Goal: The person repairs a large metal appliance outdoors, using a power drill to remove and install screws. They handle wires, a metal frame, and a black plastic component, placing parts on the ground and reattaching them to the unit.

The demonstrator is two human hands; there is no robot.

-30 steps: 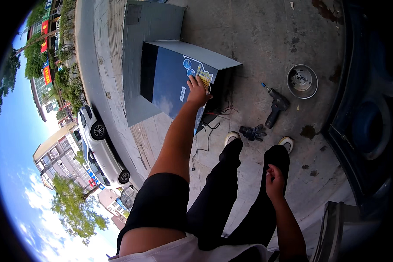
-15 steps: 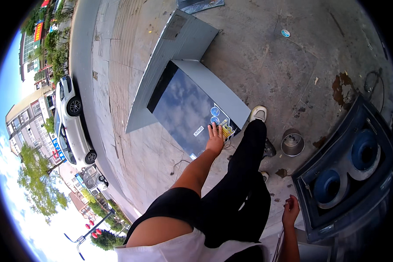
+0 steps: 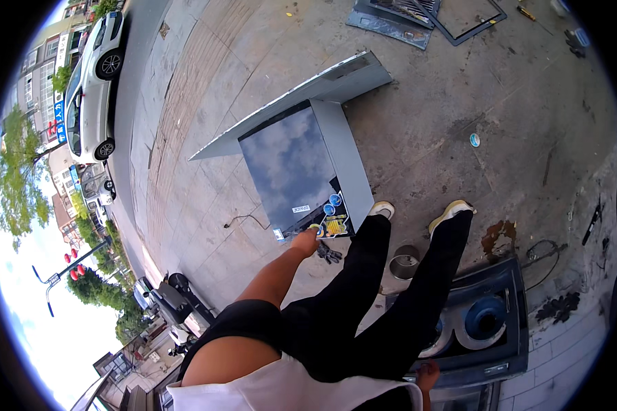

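Note:
A range hood (image 3: 288, 151) with a glossy dark glass front and grey sheet-metal sides lies on the pavement ahead of me. Stickers mark the near right corner of its glass, which reflects the clouds. My left hand (image 3: 305, 242) is closed on the near edge of the glass front, beside the stickers; some fingertips are hidden. Just right of that hand, a dark glove (image 3: 329, 254) lies on the ground. At the lower right, my right hand (image 3: 428, 375) hangs with curled fingers in front of a dark hood body (image 3: 517, 329) with two round blue openings. Whatever it holds, if anything, is hidden.
An open metal cylinder (image 3: 404, 262) stands near my feet. Dark metal panels and frames (image 3: 391, 24) lie at the far side. A cable (image 3: 248, 218) trails left of the hood. Another dark glove (image 3: 559, 307) lies at right. A white car (image 3: 92, 89) is parked along the road.
My left hand has gone from lying spread on the glass to closing on its near edge. The view has turned, and my feet now stand apart. My right hand is lower in view.

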